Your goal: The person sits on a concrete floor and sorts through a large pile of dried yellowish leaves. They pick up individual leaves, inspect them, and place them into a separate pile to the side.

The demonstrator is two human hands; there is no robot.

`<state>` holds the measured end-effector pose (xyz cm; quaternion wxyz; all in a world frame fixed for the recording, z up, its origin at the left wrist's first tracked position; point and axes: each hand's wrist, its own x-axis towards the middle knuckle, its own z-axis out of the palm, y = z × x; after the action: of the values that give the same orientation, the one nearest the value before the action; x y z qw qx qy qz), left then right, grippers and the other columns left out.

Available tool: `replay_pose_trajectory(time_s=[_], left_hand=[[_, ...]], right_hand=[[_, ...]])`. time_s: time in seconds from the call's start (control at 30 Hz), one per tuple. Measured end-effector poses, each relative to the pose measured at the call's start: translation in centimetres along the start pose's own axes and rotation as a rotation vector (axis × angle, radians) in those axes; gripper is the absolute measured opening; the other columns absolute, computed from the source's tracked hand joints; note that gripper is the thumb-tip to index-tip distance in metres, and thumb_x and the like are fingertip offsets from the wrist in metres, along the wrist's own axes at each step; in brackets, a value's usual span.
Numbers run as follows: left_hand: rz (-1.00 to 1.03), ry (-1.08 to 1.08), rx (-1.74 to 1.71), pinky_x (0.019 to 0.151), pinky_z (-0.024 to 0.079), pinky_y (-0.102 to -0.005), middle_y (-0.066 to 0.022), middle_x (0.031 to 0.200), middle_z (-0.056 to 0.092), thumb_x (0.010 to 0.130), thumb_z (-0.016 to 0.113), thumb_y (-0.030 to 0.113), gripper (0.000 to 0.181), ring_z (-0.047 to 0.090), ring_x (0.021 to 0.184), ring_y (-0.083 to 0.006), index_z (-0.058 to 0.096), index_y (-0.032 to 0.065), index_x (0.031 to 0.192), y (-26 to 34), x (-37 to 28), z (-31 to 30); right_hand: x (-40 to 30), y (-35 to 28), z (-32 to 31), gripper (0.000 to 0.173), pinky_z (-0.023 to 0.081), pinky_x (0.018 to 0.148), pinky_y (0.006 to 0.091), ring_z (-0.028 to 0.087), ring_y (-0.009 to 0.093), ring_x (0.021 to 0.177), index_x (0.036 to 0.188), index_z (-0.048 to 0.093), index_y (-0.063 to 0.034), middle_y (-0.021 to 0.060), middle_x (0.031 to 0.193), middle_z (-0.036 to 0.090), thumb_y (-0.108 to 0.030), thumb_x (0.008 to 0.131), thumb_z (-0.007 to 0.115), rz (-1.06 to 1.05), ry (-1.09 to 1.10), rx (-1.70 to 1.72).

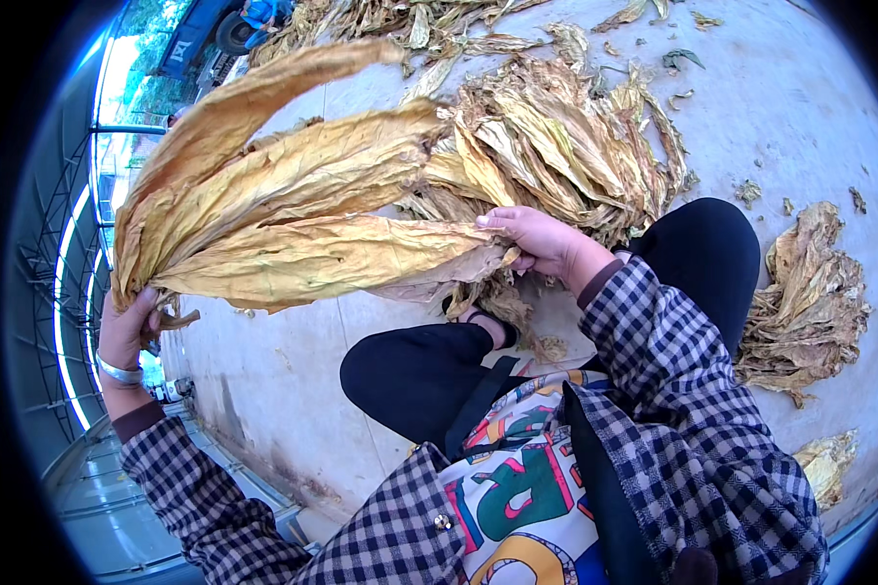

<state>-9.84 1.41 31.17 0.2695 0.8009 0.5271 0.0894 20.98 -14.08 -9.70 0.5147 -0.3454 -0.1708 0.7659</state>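
My left hand [130, 322], at the left of the view, grips a fan of large dried yellow-brown leaves [293, 164], probably tobacco, by their stem ends. One broad leaf [329, 259] stretches across in front of me, and my right hand [530, 238] pinches its tip. The other leaves in the fan spread away from my left hand, up and to the right, one of them arching high. Behind my right hand a heap of similar dried leaves [556, 139] lies on the concrete floor. Part of that heap is hidden by the held leaves.
To the right of my knee lies a smaller leaf pile [812, 300], with another clump [830, 464] nearer me. More leaves [439, 18] cover the floor ahead. At the upper left are a blue vehicle [197, 36] and a person in blue [263, 14]. A metal wall [139, 504] runs along my left.
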Motion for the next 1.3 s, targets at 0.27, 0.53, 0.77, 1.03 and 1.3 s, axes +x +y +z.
replay_pose_trajectory(time_s=[0.27, 0.53, 0.77, 1.03, 1.3], left_hand=[[-0.098, -0.075, 0.057, 0.040, 0.031, -0.0193, 0.0030, 0.055, 0.049, 0.078, 0.067, 0.019, 0.019, 0.042, 0.044, -0.0052, 0.057, 0.0048, 0.086, -2.6, 0.3, 3.3], [-0.112, -0.048, -0.069, 0.043, 0.031, -0.0191, 0.0010, 0.063, 0.051, 0.078, 0.063, 0.008, 0.023, 0.041, 0.047, -0.0057, 0.054, 0.0010, 0.098, -3.3, -1.8, 4.1], [-0.053, 0.156, -0.176, 0.042, 0.031, -0.0193, -0.0028, 0.078, 0.055, 0.076, 0.061, 0.006, 0.048, 0.042, 0.049, -0.0064, 0.043, 0.0001, 0.120, -4.3, -7.8, 0.2], [-0.001, 0.126, -0.362, 0.042, 0.031, -0.0179, -0.0039, 0.084, 0.057, 0.076, 0.061, 0.008, 0.056, 0.040, 0.049, -0.0056, 0.038, -0.0017, 0.126, -4.3, -9.1, -0.4], [-0.079, 0.108, -0.449, 0.044, 0.033, -0.0191, -0.0031, 0.082, 0.055, 0.078, 0.060, 0.008, 0.052, 0.039, 0.050, -0.0060, 0.039, -0.0016, 0.125, -7.4, -7.5, 1.8]], right_hand=[[0.9, 0.9, 1.0, 0.019, 0.026, 0.039, 0.0254, 0.034, 0.009, 0.046, 0.083, 0.051, -0.0110, -0.0025, 0.062, 0.043, -0.020, 0.092, 0.037, -0.256, 0.538, 0.101], [3.1, 3.1, -5.6, 0.036, 0.051, 0.065, 0.0390, 0.060, 0.026, 0.082, 0.110, 0.044, -0.0014, 0.0136, 0.099, 0.056, -0.035, 0.096, 0.039, -0.211, 1.052, 0.834], [1.6, 3.0, -2.3, 0.040, 0.031, 0.100, 0.0450, 0.043, 0.029, 0.119, 0.118, 0.056, -0.0113, 0.0128, 0.124, 0.050, -0.037, 0.088, 0.049, -0.337, 0.663, -1.027], [1.2, -1.7, 3.5, 0.055, 0.043, 0.091, 0.0414, 0.048, 0.026, 0.114, 0.133, 0.036, -0.0112, 0.0139, 0.121, 0.052, -0.037, 0.088, 0.055, -0.293, -0.218, 0.545], [-0.1, -3.9, 3.2, 0.028, 0.041, 0.057, 0.0193, 0.052, 0.005, 0.064, 0.103, 0.056, 0.0017, -0.0023, 0.071, 0.056, -0.023, 0.092, 0.053, -0.410, -0.167, 0.228]])
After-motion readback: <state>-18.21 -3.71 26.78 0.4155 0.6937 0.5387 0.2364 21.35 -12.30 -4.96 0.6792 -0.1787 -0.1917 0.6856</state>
